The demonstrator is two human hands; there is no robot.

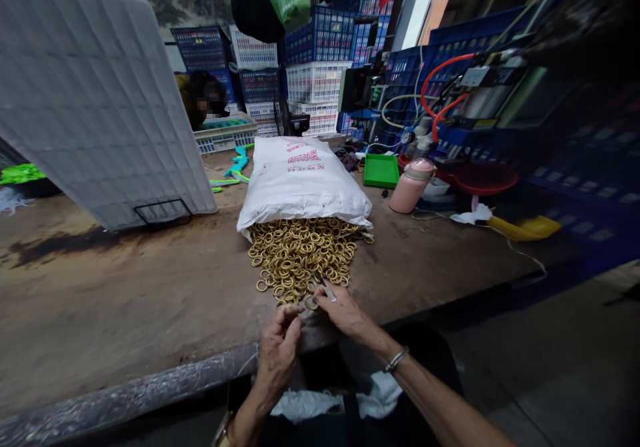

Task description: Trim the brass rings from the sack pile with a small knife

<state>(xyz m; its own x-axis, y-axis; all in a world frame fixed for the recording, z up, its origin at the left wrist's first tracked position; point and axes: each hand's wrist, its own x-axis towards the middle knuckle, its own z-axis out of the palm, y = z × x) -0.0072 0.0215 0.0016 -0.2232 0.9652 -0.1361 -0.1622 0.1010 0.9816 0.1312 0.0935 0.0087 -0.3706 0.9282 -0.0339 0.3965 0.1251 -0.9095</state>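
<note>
A pile of gold-coloured rings [300, 254] spills from the open end of a white sack [305, 174] on the table. At the pile's near edge, my right hand [343, 310] is closed on a small slim tool with a dark tip [327, 292], perhaps a knife. One ring [311, 302] lies at the fingertips of this hand; whether it is gripped is unclear. My left hand [281, 340] is just to the left, by the table's front edge. Its fingers are curled toward the thumb, and whatever they may pinch is too small to make out.
A tall pale ribbed panel [110, 100] stands on the left of the wooden table [150, 300]. Right of the sack are a green tray [381, 170], a pink bottle [411, 186] and a yellow scoop [525, 227]. Stacked crates [320, 80] and another person [193, 97] are behind.
</note>
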